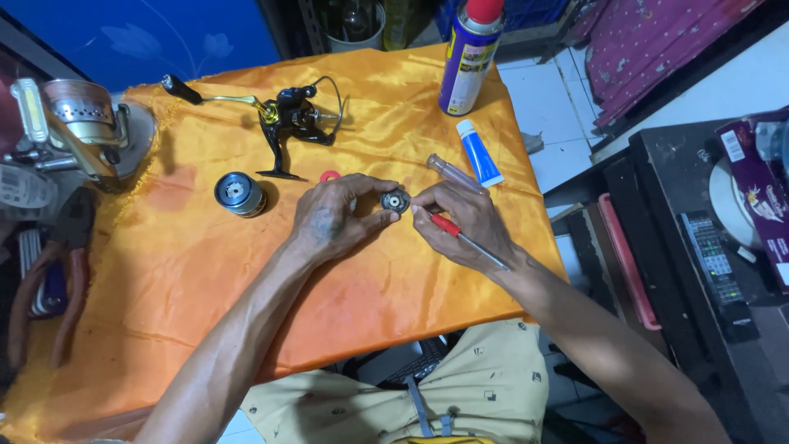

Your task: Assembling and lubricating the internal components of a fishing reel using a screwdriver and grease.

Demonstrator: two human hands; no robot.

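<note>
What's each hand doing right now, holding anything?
Left hand: closed on a small round reel part.
Right hand: closed on a red-handled screwdriver, fingertips at the same part.

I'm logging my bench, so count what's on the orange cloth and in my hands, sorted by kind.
Reel bodies: 1, black with crank handle
Spools: 1
Small round reel parts: 1, between left hand and right hand
Red washers: 1
Screwdrivers: 2
Spray cans: 1
Tubes: 1
Total: 8

Orange cloth [205, 271] covers my table. Far side: reel body [292, 119], spray can [468, 57]. Spool [240, 194] left, red washer [329, 176] middle, blue tube [479, 153] right. Pliers [57, 271] far left.
</note>
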